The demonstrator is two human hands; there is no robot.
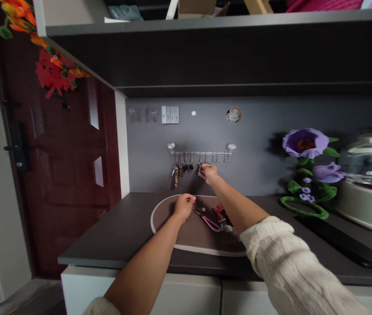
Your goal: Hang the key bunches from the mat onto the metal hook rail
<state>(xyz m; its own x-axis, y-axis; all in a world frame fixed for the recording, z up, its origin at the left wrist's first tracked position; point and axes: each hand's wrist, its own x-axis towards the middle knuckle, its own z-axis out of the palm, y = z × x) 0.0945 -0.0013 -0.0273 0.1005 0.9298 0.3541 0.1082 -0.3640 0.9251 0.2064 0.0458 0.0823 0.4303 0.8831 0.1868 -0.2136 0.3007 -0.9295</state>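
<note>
My right hand (208, 173) is raised to the metal hook rack (202, 153) on the wall, its fingers closed on a bunch of keys (199, 169) just under one of the hooks. Whether the ring sits on the hook is too small to tell. Several other key bunches (182, 167) hang to its left, one with a brown tag (176, 178). Low over the brown mat (186, 238) is my left hand (185, 206), fingers pinched together; what they hold, if anything, is hidden. Beside it lie a keychain with a pink strap (211, 224) and a red keychain (219, 211).
A dark shelf (222, 57) juts out above the counter (114, 232). At the right stand a purple flower ornament (306, 144) and a white appliance with a clear lid (370, 197). A dark red door (61, 183) is at the left.
</note>
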